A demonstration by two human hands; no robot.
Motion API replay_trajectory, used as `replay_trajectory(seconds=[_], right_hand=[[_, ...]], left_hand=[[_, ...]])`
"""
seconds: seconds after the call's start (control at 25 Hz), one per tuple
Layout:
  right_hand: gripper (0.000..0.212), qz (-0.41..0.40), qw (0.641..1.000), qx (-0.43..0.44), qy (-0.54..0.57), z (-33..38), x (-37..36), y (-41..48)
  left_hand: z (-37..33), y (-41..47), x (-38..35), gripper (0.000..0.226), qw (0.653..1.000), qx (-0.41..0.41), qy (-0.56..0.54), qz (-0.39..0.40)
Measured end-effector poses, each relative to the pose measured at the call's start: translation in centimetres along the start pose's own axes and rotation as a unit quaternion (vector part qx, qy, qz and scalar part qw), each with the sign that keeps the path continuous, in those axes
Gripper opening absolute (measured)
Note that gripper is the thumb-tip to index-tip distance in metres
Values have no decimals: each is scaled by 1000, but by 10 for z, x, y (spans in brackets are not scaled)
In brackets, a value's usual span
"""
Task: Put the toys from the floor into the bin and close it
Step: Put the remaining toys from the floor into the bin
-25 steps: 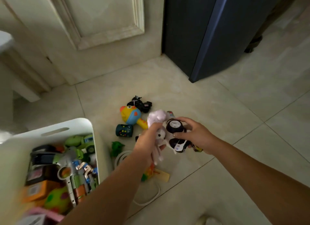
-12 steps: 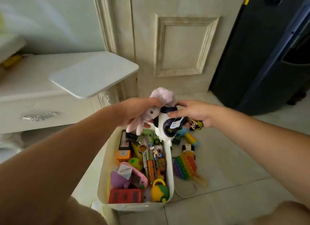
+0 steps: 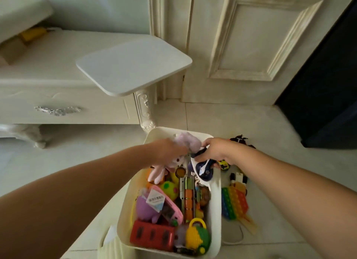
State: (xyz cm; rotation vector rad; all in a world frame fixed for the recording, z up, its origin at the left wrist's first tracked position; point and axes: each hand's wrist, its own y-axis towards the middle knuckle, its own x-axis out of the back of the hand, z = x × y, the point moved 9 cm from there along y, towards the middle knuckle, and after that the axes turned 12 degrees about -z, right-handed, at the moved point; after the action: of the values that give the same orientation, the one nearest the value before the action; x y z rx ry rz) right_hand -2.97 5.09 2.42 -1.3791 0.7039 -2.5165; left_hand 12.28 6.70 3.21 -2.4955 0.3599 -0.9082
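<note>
My left hand (image 3: 170,151) grips the plush bunny (image 3: 188,142) over the far end of the bin (image 3: 216,193). It looks light and floppy, so I judge any pinch on the body will hold. My right hand (image 3: 216,151) curls round the toy car (image 3: 202,168) above the bin's right wall; it is probably hard, slick plastic, best clasped across the roof. The bin is nearly full, with a red toy (image 3: 152,236) and a pink toy phone (image 3: 168,208) among others. A rainbow pop-it (image 3: 234,202) lies on the floor beside it.
</note>
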Motion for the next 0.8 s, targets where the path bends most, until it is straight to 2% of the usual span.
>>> replay_trajectory(seconds=[0.04,0.12,0.24,0.36,0.52,0.6,0.68,0.72,0.8], right_hand=[[52,8,999,5,-33,-2,-8,12],[51,16,997,15,-79,-1,-25,29],[37,-35,995,35,-85,7,-35,56],[34,-57,995,52,-68,13,-36,70],[56,-74,994,74,-20,2,-29,63],[53,-141,986,93,15,-7,-12,55],[38,-206,968,143,9,-5,-3,42],[31,-195,966,169,0,-1,-10,34],[24,-108,968,221,-51,6,-49,17]], left_hand=[[7,10,-5,27,1000,1,23,-18],[31,31,-19,31,997,21,57,-46],[69,50,-29,64,989,64,88,-102],[84,57,-29,75,981,57,103,-152],[90,55,-38,89,975,18,174,-136],[95,54,-39,90,973,13,187,-133],[100,53,-37,89,974,15,189,-125],[100,54,-36,89,975,14,188,-119],[98,52,-36,87,977,15,175,-121]])
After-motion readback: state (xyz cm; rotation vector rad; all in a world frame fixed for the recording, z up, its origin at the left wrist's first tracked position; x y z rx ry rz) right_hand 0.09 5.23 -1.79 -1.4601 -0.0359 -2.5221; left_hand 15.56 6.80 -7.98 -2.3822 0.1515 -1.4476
